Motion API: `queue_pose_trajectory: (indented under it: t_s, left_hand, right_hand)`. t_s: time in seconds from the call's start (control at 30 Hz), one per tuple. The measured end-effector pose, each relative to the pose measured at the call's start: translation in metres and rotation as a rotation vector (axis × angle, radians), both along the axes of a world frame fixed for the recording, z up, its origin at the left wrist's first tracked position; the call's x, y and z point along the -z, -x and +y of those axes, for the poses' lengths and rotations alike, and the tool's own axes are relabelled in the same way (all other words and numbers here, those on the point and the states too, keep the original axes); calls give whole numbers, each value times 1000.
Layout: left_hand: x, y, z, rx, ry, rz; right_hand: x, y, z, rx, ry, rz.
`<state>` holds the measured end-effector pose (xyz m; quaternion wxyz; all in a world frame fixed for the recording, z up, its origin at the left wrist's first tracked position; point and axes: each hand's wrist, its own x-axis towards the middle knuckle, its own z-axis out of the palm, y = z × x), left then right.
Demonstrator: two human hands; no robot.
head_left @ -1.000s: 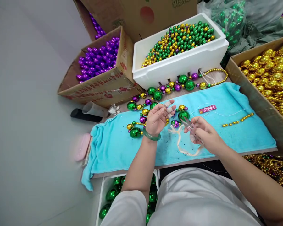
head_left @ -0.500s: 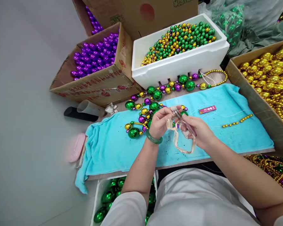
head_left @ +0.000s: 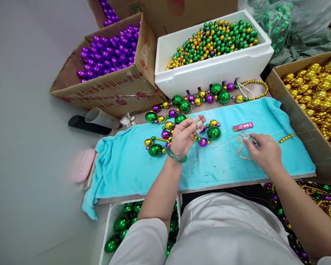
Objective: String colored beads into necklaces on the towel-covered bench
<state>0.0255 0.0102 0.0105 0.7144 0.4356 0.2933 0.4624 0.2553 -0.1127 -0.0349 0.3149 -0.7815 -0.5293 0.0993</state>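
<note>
My left hand (head_left: pixel 185 134), with a green bangle at the wrist and tape on a finger, is pinched above the bead strand (head_left: pixel 155 150) on the turquoise towel; what its fingertips hold is too small to make out. My right hand (head_left: pixel 266 152) is closed on small scissors (head_left: pixel 254 140), low over the towel's right part. A beige ribbon loop (head_left: pixel 244 152) hangs beside them, partly blurred. Thin white thread crosses the towel between my hands. Just beyond the scissors lies a small magenta pack (head_left: pixel 243 126). Right of my hand is a short row of gold beads (head_left: pixel 287 138).
Behind the turquoise towel (head_left: pixel 132 165) stand a carton (head_left: pixel 105 86) of purple beads and a white foam box (head_left: pixel 209 71) of mixed beads. A carton (head_left: pixel 295 138) of gold beads borders the right. Another bead strand (head_left: pixel 224 97) lies along the back. A pink case (head_left: pixel 85 165) sits at left.
My right hand has moved right and away from the left with the scissors and ribbon. My left hand stays nearly in place, uncovering more of the bead strand.
</note>
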Motion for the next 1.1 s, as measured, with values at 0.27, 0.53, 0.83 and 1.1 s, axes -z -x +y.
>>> queue_pose_trajectory:
  t_s: [0.27, 0.53, 0.83, 1.1]
  left_hand:
    - [-15, -5, -13, 13, -10, 51]
    - [-30, 11, -24, -5, -37, 47]
    - [-34, 14, -30, 15, -39, 46]
    - [-39, 28, -26, -20, -109, 62]
  right_hand:
    - [-11, 57, 27, -311, -346, 405]
    - [-9, 110, 65, -527, -193, 956]
    - [-39, 86, 82, -522, -121, 903]
    - [-59, -40, 47, 99, -30, 94]
